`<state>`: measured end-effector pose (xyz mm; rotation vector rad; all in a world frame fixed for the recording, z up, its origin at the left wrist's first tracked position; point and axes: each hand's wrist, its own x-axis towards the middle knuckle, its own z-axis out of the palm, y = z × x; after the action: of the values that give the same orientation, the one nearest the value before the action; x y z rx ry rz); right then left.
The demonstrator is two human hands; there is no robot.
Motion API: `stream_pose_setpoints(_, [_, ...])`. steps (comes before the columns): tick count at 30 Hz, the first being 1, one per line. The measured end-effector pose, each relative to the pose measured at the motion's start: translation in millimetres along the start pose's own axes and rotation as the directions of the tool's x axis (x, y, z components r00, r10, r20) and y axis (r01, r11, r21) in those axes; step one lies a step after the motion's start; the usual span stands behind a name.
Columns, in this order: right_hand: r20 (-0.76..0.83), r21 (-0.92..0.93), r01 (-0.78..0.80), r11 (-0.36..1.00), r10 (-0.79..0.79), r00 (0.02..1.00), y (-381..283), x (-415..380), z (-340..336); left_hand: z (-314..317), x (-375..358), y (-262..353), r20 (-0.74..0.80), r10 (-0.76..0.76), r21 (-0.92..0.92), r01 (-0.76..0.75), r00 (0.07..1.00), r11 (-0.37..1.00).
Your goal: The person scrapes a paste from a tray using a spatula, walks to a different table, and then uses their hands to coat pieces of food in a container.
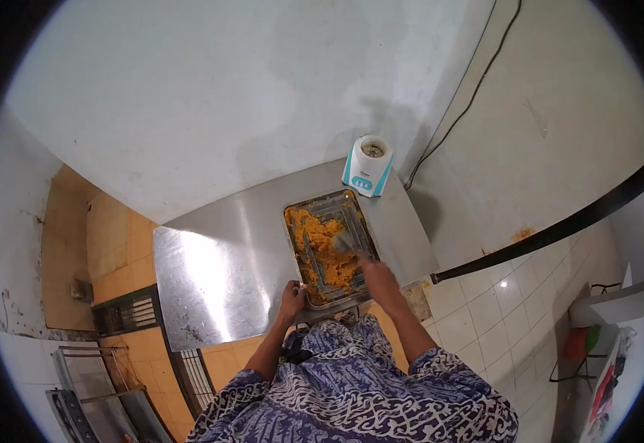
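Observation:
A rectangular metal tray (pixel 372 247) lies on the steel table, with orange mash (pixel 320 235) spread and heaped inside it. My right hand (pixel 378 277) is over the tray's right side, closed on the handle of a utensil. The utensil's greyish head (pixel 343 241) touches the mash near the tray's middle. At the tray's lower left corner is my left hand (pixel 292 298), its fingers closed by the rim on something small and whitish that I cannot make out.
Beyond the tray, a white and turquoise blender base (pixel 368 166) stands on the steel table (pixel 255 221) near the wall. A black cable (pixel 470 103) hangs along the wall. To the right, a dark pipe or bar (pixel 551 238) slants past the table's corner.

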<state>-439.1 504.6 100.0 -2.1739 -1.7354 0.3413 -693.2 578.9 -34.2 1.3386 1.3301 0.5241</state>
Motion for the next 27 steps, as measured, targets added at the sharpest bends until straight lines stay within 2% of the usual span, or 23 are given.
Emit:
stream_pose_setpoints(3, [0.177, -0.028, 0.017, 0.999, -0.012, 0.984, -9.4, -10.0, 25.4, 3.2, 4.6, -3.3, -0.028, 0.021, 0.066, -0.019, 0.999, 0.998])
stream_pose_setpoints(5, [0.164, 0.045, 0.042, 0.998, -0.049, 0.985, -0.1, -20.7, 50.2, 5.8, 3.3, -8.5, -0.034, 0.027, 0.047, -0.025, 0.999, 0.999])
stream_pose_setpoints(9, [0.289, 0.091, 0.086, 0.992, -0.109, 0.951, 2.6, -18.3, 40.7, 6.3, 10.2, -7.6, 0.037, -0.039, 0.100, 0.035, 0.999, 0.994])
stream_pose_setpoints(12, [0.169, 0.360, -0.021, 0.933, -0.043, 0.985, 26.1, -27.9, 42.0, 4.0, 7.4, -7.2, 0.077, -0.041, 0.011, 0.041, 0.996, 0.999])
stream_pose_setpoints(14, [0.292, 0.395, -0.251, 0.884, 0.138, 0.946, 11.8, -23.4, 8.6, 0.3, -7.7, 21.0, 0.077, -0.097, -0.046, 0.101, 0.992, 0.994])
stream_pose_setpoints(16, [0.262, 0.338, -0.271, 0.901, 0.186, 0.947, 11.4, -20.9, 5.2, 0.6, -9.4, 29.2, 0.074, -0.114, -0.072, 0.120, 0.991, 0.990])
stream_pose_setpoints(18, [0.090, 0.173, -0.091, 0.981, 0.076, 0.993, 23.7, -21.6, 34.6, 1.7, -7.2, 24.6, 0.059, -0.096, -0.071, 0.100, 0.994, 0.992])
stream_pose_setpoints(20, [0.029, 0.087, 0.042, 0.995, -0.044, 0.999, 22.2, -29.4, 47.3, 0.0, -3.7, 20.4, 0.091, -0.066, -0.029, 0.069, 0.994, 0.997])
stream_pose_setpoints(22, [0.065, 0.012, 0.054, 0.998, -0.054, 0.996, 14.8, -24.9, 47.3, 0.3, -0.1, 14.3, 0.091, -0.048, -0.007, 0.049, 0.995, 0.999])
stream_pose_setpoints(24, [0.187, -0.054, -0.046, 0.998, 0.055, 0.981, 8.1, -17.0, 42.6, 1.7, 0.9, 13.0, 0.058, -0.043, -0.007, 0.043, 0.997, 0.999])
stream_pose_setpoints(27, [0.169, -0.048, -0.015, 0.999, 0.023, 0.985, 6.0, -7.3, 35.5, 3.8, -0.2, 18.4, 0.028, -0.030, 0.009, 0.030, 0.999, 1.000])
